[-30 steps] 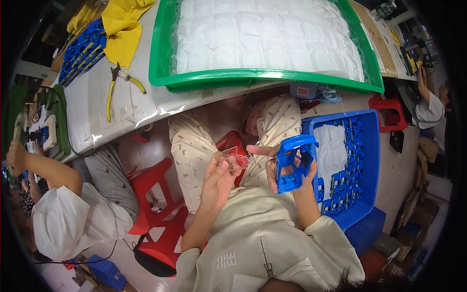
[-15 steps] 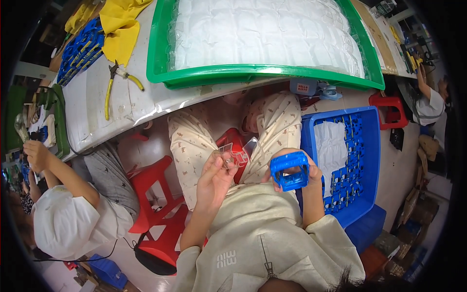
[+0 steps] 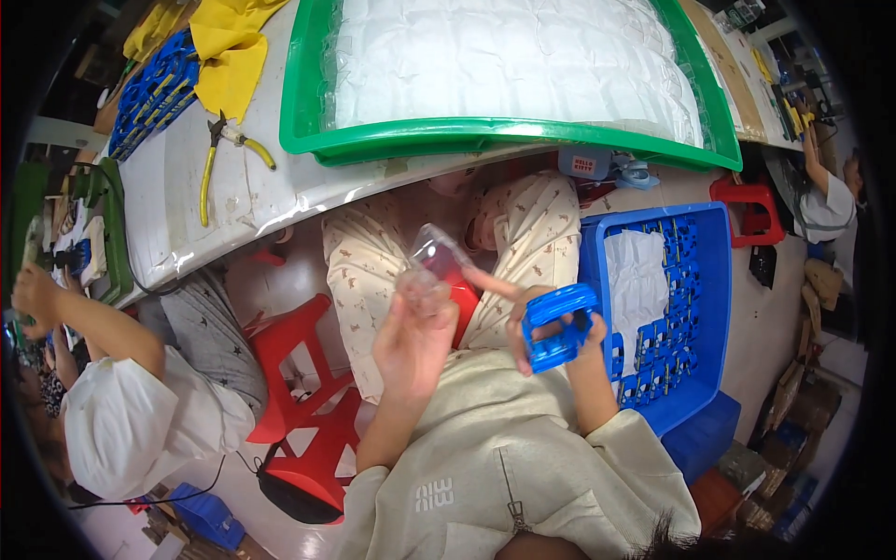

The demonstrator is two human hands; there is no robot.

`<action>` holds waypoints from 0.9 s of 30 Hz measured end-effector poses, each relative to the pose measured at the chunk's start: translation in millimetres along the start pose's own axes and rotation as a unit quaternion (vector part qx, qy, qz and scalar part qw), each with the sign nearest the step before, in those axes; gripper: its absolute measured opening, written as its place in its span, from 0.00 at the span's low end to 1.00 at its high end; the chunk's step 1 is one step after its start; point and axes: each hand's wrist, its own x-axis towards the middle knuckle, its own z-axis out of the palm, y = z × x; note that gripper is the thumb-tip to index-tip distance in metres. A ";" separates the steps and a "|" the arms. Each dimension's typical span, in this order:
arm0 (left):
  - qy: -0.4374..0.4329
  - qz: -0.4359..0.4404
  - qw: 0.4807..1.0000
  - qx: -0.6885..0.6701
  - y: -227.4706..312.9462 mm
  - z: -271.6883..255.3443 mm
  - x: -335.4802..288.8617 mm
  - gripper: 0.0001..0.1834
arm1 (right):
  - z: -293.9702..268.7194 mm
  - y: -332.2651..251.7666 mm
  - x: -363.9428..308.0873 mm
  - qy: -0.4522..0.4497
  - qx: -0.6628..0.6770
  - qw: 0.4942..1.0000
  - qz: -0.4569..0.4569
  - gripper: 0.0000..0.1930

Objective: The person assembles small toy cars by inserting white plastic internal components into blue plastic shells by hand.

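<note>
My left hand (image 3: 413, 341) is closed around a clear, thin-walled plastic piece (image 3: 437, 254), which sticks up past the fingertips and is partly blurred. In my right hand (image 3: 515, 329) is a blue plastic shell (image 3: 560, 353) with wide window-like openings, held tilted between fingers and thumb. The right index finger stretches left toward the clear piece; whether it touches it I cannot tell. Both hands are above my lap, the blue shell to the right of the clear piece.
A blue crate (image 3: 721, 308) at my right holds rows of blue parts and white padding. Ahead, a green tray (image 3: 523, 131) with white wrapped layers overhangs the table (image 3: 168, 210). Yellow-handled pliers (image 3: 207, 182) and a yellow cloth (image 3: 229, 61) lie there. A co-worker (image 3: 126, 411) sits left.
The clear piece has turned upright in my left hand. My right index finger has reached out toward it, and the blue shell has tilted. The co-worker's hand has moved left.
</note>
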 end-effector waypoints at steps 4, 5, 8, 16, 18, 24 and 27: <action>-0.011 0.064 0.962 0.266 -19.6 2.3 13.6 0.09 | 23.8 21.2 -0.3 0.025 0.031 0.999 0.006 0.44; -0.011 0.064 0.962 0.266 -17.2 -2.5 17.3 0.09 | 33.4 15.9 3.0 0.040 -0.006 0.999 0.009 0.43; 0.096 0.149 0.927 0.329 -5.9 -12.5 25.4 0.09 | 10.0 13.7 11.8 -0.245 0.068 0.966 -0.037 0.42; 0.013 0.052 0.953 0.298 3.6 -6.7 -0.3 0.07 | -18.3 2.7 -25.8 0.008 0.043 0.994 -0.102 0.51; -0.002 0.052 0.939 0.341 1.8 -7.5 -0.6 0.09 | -16.5 -7.5 -11.2 -0.104 -0.025 0.993 -0.051 0.51; 0.019 0.052 0.919 0.391 3.7 -9.0 1.7 0.11 | -5.0 -15.7 -2.0 -0.108 0.008 0.994 -0.034 0.44; 0.034 0.031 0.923 0.383 4.8 -7.0 3.8 0.11 | -29.4 13.5 -32.5 0.080 0.010 0.987 -0.137 0.44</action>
